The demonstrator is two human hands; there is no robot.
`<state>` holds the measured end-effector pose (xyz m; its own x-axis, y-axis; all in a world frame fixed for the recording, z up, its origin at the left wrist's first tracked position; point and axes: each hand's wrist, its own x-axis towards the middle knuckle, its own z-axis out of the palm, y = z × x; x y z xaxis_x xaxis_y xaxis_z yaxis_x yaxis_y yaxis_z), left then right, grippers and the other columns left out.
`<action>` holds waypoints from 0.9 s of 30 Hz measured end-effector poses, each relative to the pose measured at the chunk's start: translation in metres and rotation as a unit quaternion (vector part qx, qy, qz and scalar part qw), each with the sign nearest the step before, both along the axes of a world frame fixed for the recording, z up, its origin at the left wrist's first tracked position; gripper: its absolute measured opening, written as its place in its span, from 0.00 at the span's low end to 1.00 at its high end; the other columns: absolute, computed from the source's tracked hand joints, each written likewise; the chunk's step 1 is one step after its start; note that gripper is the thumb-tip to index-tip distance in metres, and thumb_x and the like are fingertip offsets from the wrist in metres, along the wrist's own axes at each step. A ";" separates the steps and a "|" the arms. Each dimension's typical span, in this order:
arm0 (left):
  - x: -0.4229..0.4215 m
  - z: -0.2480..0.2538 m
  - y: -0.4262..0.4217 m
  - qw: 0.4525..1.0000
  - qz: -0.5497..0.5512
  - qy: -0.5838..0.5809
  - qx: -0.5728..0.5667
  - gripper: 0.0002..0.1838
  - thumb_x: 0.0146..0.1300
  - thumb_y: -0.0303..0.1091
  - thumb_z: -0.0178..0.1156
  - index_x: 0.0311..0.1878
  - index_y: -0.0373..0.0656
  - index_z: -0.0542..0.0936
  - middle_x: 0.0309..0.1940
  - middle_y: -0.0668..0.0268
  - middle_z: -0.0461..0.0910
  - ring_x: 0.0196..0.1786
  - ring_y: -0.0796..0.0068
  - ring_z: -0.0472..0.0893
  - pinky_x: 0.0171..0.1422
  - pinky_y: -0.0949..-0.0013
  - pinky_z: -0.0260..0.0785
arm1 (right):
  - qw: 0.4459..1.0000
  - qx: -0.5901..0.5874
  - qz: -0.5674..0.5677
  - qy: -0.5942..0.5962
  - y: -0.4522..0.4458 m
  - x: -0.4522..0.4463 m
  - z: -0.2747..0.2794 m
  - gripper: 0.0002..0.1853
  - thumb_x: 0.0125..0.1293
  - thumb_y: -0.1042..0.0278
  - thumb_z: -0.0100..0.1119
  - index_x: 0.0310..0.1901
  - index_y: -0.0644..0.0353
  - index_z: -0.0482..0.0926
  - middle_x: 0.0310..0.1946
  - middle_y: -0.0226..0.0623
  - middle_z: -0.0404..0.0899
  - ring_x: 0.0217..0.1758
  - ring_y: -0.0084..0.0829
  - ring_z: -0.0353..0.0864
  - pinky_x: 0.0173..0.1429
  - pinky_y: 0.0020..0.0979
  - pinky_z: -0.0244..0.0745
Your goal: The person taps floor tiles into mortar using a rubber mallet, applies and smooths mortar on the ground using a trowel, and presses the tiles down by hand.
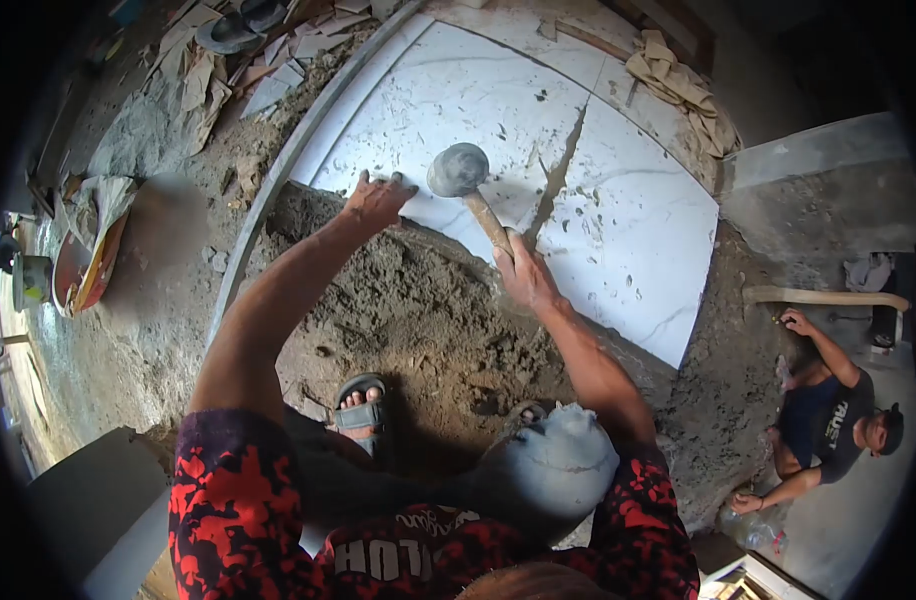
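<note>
My right hand [523, 272] is closed round the wooden handle of a rubber mallet [460, 170]. The mallet's round grey head is over the white marbled tiles [438, 95]; I cannot tell whether it touches them. My left hand [380, 198] rests at the near edge of the tiles, left of the mallet head, with its fingers stretched out on the surface. Grey crumbs of mortar dot the tiles, and a dark gap runs between two of them. Loose damp mortar [398, 290] lies along their near edge, below both hands.
A long straight bar [268, 190] runs along the tiles' left side. Broken tile pieces [275, 88] lie at upper left, with a torn sack [93, 240] below. A crumpled cloth [673, 80] sits beyond the tiles. At right, another person [828, 420] sits near a wooden handle [828, 296].
</note>
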<state>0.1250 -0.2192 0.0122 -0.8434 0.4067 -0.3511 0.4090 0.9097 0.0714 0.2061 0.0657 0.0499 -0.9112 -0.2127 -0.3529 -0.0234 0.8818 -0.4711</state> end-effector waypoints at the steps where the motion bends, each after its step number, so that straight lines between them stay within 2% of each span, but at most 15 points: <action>1: 0.000 0.000 -0.001 1.000 0.002 0.005 0.004 0.38 0.54 0.39 0.67 0.68 0.58 0.63 0.68 0.58 0.62 0.60 0.60 0.75 0.70 0.37 0.50 | 0.997 -0.055 -0.009 0.050 0.000 0.000 -0.007 0.22 0.68 0.52 0.45 0.58 0.55 0.62 0.32 0.61 0.77 0.37 0.63 0.77 0.41 0.54 0.71; 2: 0.004 -0.001 -0.001 1.000 0.004 0.004 0.009 0.38 0.54 0.39 0.67 0.68 0.58 0.63 0.68 0.58 0.62 0.60 0.61 0.74 0.70 0.37 0.50 | 0.989 -0.109 -0.017 0.094 0.000 0.003 -0.014 0.22 0.68 0.51 0.45 0.58 0.53 0.62 0.31 0.61 0.77 0.37 0.63 0.77 0.41 0.55 0.70; 3: 0.005 -0.002 -0.003 1.000 -0.002 0.011 0.021 0.38 0.53 0.39 0.68 0.67 0.57 0.64 0.68 0.58 0.62 0.61 0.60 0.73 0.69 0.37 0.51 | 0.990 -0.112 -0.013 0.089 -0.001 0.004 -0.015 0.22 0.68 0.51 0.45 0.58 0.53 0.62 0.31 0.61 0.77 0.37 0.63 0.77 0.41 0.55 0.70; 5: 0.003 0.000 -0.001 1.000 0.008 0.007 0.012 0.38 0.52 0.39 0.68 0.67 0.57 0.64 0.68 0.58 0.62 0.62 0.60 0.73 0.70 0.37 0.51 | 1.000 -0.027 0.001 -0.008 -0.001 -0.005 -0.014 0.24 0.68 0.49 0.44 0.60 0.54 0.62 0.33 0.61 0.77 0.39 0.63 0.77 0.42 0.54 0.70; 6: 0.003 -0.003 0.000 1.000 0.010 -0.001 0.008 0.38 0.52 0.40 0.68 0.67 0.58 0.64 0.68 0.58 0.62 0.62 0.60 0.73 0.70 0.37 0.51 | 1.000 -0.030 0.004 -0.008 0.000 -0.003 -0.014 0.24 0.68 0.49 0.44 0.60 0.54 0.62 0.33 0.61 0.77 0.39 0.63 0.77 0.42 0.54 0.70; 8: -0.002 -0.010 -0.004 1.000 0.017 0.022 0.009 0.37 0.51 0.40 0.69 0.66 0.58 0.65 0.67 0.58 0.63 0.62 0.60 0.73 0.70 0.37 0.50 | 0.991 -0.121 -0.018 0.061 -0.001 -0.004 -0.013 0.26 0.68 0.48 0.43 0.61 0.55 0.62 0.35 0.60 0.78 0.40 0.63 0.77 0.43 0.53 0.71; 12: 0.004 0.003 -0.002 1.000 0.004 0.008 0.026 0.37 0.52 0.39 0.68 0.66 0.59 0.66 0.67 0.58 0.63 0.61 0.61 0.73 0.68 0.36 0.51 | 0.995 -0.071 -0.057 0.037 0.003 0.008 -0.026 0.27 0.68 0.46 0.43 0.61 0.58 0.62 0.38 0.60 0.78 0.42 0.63 0.76 0.44 0.51 0.71; 14: 0.006 0.007 -0.001 0.999 0.016 -0.008 0.030 0.37 0.52 0.39 0.68 0.67 0.60 0.65 0.67 0.58 0.63 0.61 0.61 0.74 0.69 0.36 0.51 | 0.997 -0.037 -0.030 0.064 0.016 0.008 -0.045 0.26 0.69 0.47 0.43 0.59 0.60 0.63 0.37 0.61 0.77 0.43 0.63 0.76 0.44 0.50 0.72; 17: 0.004 0.001 0.000 1.000 0.012 0.006 0.009 0.38 0.53 0.39 0.68 0.67 0.60 0.64 0.67 0.58 0.63 0.61 0.62 0.74 0.68 0.36 0.51 | 0.982 -0.152 -0.098 0.060 0.006 0.016 -0.024 0.27 0.69 0.46 0.42 0.57 0.62 0.65 0.40 0.65 0.76 0.46 0.64 0.75 0.47 0.51 0.70; 20: 0.004 -0.006 0.001 1.000 0.000 0.019 0.001 0.39 0.52 0.40 0.68 0.68 0.57 0.63 0.66 0.58 0.65 0.61 0.61 0.74 0.67 0.34 0.53 | 0.989 -0.078 -0.123 0.005 0.011 0.006 -0.024 0.27 0.69 0.47 0.45 0.55 0.64 0.65 0.38 0.64 0.76 0.44 0.64 0.75 0.44 0.51 0.70; 22: 0.000 0.001 0.007 1.000 -0.006 0.011 -0.001 0.38 0.52 0.41 0.69 0.67 0.54 0.64 0.65 0.57 0.65 0.61 0.60 0.74 0.66 0.34 0.53 | 0.986 -0.106 -0.125 0.028 0.013 0.002 -0.008 0.26 0.69 0.48 0.46 0.55 0.66 0.65 0.36 0.64 0.76 0.42 0.63 0.76 0.43 0.51 0.71; 23: -0.004 0.002 0.016 0.998 0.019 -0.044 -0.048 0.38 0.52 0.42 0.69 0.66 0.52 0.64 0.65 0.57 0.64 0.61 0.58 0.73 0.66 0.34 0.53 | 0.983 -0.132 -0.117 0.045 0.014 -0.005 0.000 0.26 0.68 0.49 0.47 0.54 0.67 0.65 0.34 0.63 0.76 0.40 0.63 0.76 0.41 0.51 0.71; 24: -0.001 0.019 0.025 0.997 0.009 -0.075 -0.028 0.39 0.54 0.47 0.67 0.68 0.53 0.62 0.68 0.55 0.59 0.64 0.55 0.69 0.69 0.35 0.51 | 0.980 -0.156 -0.109 0.056 0.016 -0.005 0.004 0.26 0.68 0.51 0.48 0.54 0.68 0.65 0.32 0.63 0.77 0.38 0.63 0.77 0.40 0.51 0.72; 26: 0.008 0.011 0.050 0.999 -0.049 -0.016 -0.013 0.40 0.55 0.52 0.63 0.70 0.55 0.59 0.71 0.55 0.54 0.67 0.48 0.65 0.71 0.37 0.47 | 0.971 -0.189 -0.111 0.096 0.018 -0.007 -0.005 0.23 0.68 0.51 0.47 0.50 0.67 0.67 0.31 0.63 0.77 0.37 0.62 0.77 0.38 0.51 0.72; 27: 0.016 0.018 0.068 0.997 -0.071 -0.032 -0.019 0.40 0.57 0.53 0.61 0.71 0.57 0.58 0.72 0.54 0.53 0.67 0.46 0.63 0.72 0.38 0.46 | 0.967 -0.190 -0.121 0.120 0.019 -0.009 -0.009 0.22 0.68 0.52 0.47 0.50 0.66 0.67 0.31 0.64 0.77 0.36 0.62 0.77 0.38 0.51 0.72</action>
